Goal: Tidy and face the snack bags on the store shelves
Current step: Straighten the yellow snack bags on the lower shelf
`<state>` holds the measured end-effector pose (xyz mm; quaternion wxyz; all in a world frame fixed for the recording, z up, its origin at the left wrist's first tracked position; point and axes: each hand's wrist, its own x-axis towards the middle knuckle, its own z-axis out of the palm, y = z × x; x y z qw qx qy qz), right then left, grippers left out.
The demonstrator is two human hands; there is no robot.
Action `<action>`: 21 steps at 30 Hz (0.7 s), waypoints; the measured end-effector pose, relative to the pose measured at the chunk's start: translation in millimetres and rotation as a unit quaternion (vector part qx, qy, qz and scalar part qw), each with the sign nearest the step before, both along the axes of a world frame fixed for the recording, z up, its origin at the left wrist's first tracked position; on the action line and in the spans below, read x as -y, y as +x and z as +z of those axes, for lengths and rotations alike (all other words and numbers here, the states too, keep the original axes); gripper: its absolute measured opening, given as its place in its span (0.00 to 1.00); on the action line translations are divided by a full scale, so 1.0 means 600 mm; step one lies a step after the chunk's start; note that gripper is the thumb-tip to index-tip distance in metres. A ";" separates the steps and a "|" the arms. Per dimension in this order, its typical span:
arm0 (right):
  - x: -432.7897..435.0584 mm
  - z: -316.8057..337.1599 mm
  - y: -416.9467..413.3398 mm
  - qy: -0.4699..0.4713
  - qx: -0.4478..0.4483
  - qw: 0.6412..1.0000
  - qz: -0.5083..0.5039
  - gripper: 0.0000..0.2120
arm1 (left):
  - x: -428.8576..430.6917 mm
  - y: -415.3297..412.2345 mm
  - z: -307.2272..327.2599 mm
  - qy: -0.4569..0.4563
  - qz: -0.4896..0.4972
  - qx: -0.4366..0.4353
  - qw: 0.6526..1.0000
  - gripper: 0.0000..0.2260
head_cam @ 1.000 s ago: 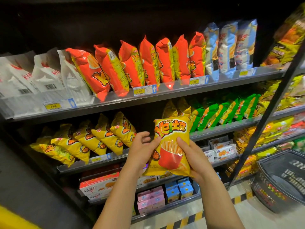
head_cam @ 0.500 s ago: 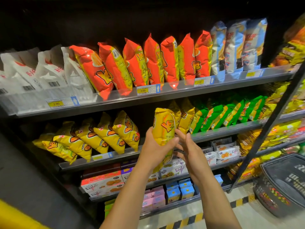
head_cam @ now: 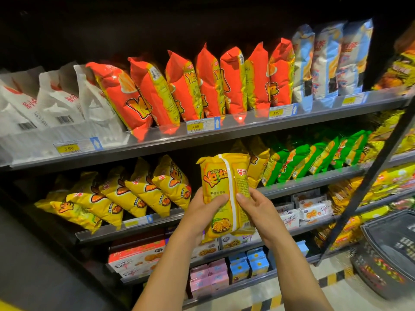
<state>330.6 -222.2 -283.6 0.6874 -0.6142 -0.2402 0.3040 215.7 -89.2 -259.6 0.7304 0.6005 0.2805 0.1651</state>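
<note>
- A yellow snack bag [head_cam: 221, 176] is held upright in both hands, in front of the middle shelf [head_cam: 292, 186], at the gap between two groups of matching yellow bags.
- The side of the bag facing the camera has a white seam running down the middle from top to bottom.
- Left of the seam is an orange-red "Ye" logo with dark characters beneath it. Right of the seam is a red mark and a block of fine print too small to read.
- Low on the bag is a small picture of fries. The top edge is crimped and slightly crumpled, and the body looks puffed.
- The left hand [head_cam: 202, 207] grips the bag's left edge, with the thumb laid over the facing side and the fingers hidden behind.
- The right hand [head_cam: 256, 207] grips the right edge the same way, thumb pressed just right of the seam.
- To the left on the same shelf, a row of yellow bags [head_cam: 139, 191] leans over to the left, their logos showing.
- Just behind the held bag stand more yellow bags [head_cam: 258, 162], with green bags [head_cam: 310, 158] beside them to the right.
- On the shelf above, orange bags [head_cam: 202, 86] stand edge-on between white bags [head_cam: 45, 102] and pale blue bags [head_cam: 325, 61].
</note>
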 end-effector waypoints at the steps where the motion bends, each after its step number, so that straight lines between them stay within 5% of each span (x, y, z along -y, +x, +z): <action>1: -0.007 -0.002 0.004 0.004 0.002 1.000 -0.008 0.18 | -0.012 0.004 -0.003 0.008 -0.008 -0.009 1.000 0.22; 6: -0.048 -0.017 0.033 -0.027 0.024 0.999 -0.004 0.17 | -0.070 0.023 -0.011 0.042 0.003 -0.046 0.998 0.19; 10: -0.081 -0.029 0.067 -0.107 0.077 0.991 -0.018 0.38 | -0.107 0.047 -0.027 0.046 0.023 -0.066 0.996 0.19; 13: -0.096 -0.036 0.094 -0.139 0.146 0.977 -0.077 0.37 | -0.125 0.064 -0.041 0.062 0.078 -0.070 0.993 0.19; 21: -0.148 -0.033 0.147 -0.240 0.363 0.870 -0.231 0.45 | -0.139 0.112 -0.070 0.140 0.266 -0.088 0.950 0.26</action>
